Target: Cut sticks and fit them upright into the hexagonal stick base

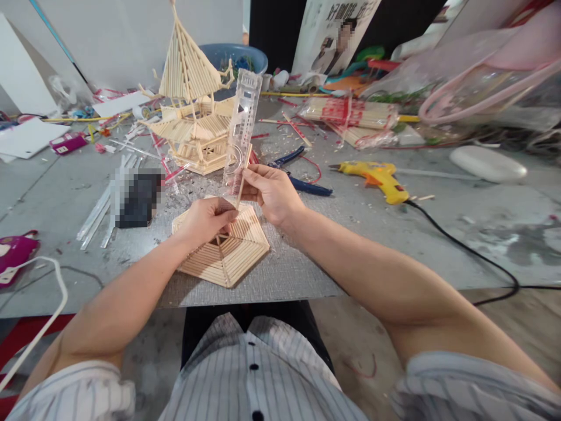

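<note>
My right hand (pixel 269 190) is closed on a clear plastic ruler (pixel 242 123), which stands nearly upright. A thin wooden stick (pixel 243 178) lies along the ruler's right edge. Its lower end is pinched between the thumb and fingers of my left hand (pixel 210 219). Under both hands a hexagonal panel of wooden sticks (pixel 232 263) lies flat on the table, with a small opening near its middle partly covered by my left hand. Behind the ruler stands a pagoda model (pixel 193 126) built from the same sticks, with a pointed roof.
Blue-handled pliers (pixel 313 187) lie just beyond my right hand. A yellow glue gun (pixel 377 178) with a black cord rests to the right. Clear glue sticks (pixel 103 202) and a dark phone-like object (pixel 140 199) are at left. Packaged sticks (pixel 350 111) lie behind.
</note>
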`<state>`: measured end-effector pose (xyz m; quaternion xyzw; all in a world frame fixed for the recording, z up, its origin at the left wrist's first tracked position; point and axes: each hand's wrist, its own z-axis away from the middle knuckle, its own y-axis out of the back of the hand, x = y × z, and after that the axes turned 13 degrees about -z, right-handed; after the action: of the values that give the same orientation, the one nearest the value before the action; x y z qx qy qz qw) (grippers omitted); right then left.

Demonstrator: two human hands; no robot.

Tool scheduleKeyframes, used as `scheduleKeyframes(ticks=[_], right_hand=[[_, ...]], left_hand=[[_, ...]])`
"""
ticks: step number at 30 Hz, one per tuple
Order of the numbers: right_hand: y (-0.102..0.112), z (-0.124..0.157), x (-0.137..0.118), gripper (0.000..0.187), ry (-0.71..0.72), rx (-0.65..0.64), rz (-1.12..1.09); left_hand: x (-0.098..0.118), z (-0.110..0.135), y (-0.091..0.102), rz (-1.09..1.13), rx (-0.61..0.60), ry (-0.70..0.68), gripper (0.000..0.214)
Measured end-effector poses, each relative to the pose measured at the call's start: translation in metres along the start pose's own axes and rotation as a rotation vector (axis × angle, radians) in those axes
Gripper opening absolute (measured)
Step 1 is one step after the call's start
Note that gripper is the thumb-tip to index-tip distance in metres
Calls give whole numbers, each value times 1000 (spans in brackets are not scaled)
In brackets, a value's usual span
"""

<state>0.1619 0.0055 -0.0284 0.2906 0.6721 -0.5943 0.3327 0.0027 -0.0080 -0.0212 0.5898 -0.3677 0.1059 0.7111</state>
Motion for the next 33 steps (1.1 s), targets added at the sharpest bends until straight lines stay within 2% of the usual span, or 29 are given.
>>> scheduleKeyframes(ticks=[3,6,8,10,13,16,21,24,27,30,33], right_hand=[[6,-5,-6,10,61,31,14],[15,-13,-26,9,189,131,23],[26,-20,-44,11,288,219,37],[40,-26,-60,12,365,290,76],[62,-30,-72,11,406,306,186],[78,-27,-68,14,416,319,232],[91,-16,-52,8,359,374,167],[93,-12,-45,7,314,389,118],[90,-10,-40,8,293,325,63],[80,-5,-33,11,262,230,8],[64,2,-24,13,243,115,-10]], left_hand=[[-4,-1,1,26,38,-19,19],[-14,-5,13,-5,189,-61,24],[-24,-8,26,-174,318,-96,25],[-32,-11,39,-435,351,-79,26],[-40,-15,53,-803,233,56,31],[-43,-17,58,-1008,113,167,36],[-57,-23,63,-1015,75,265,39],[-66,-27,69,-968,26,226,47],[-55,-25,73,-956,60,101,56],[-19,-17,67,-744,164,-34,45],[22,-13,47,-456,203,-72,34]])
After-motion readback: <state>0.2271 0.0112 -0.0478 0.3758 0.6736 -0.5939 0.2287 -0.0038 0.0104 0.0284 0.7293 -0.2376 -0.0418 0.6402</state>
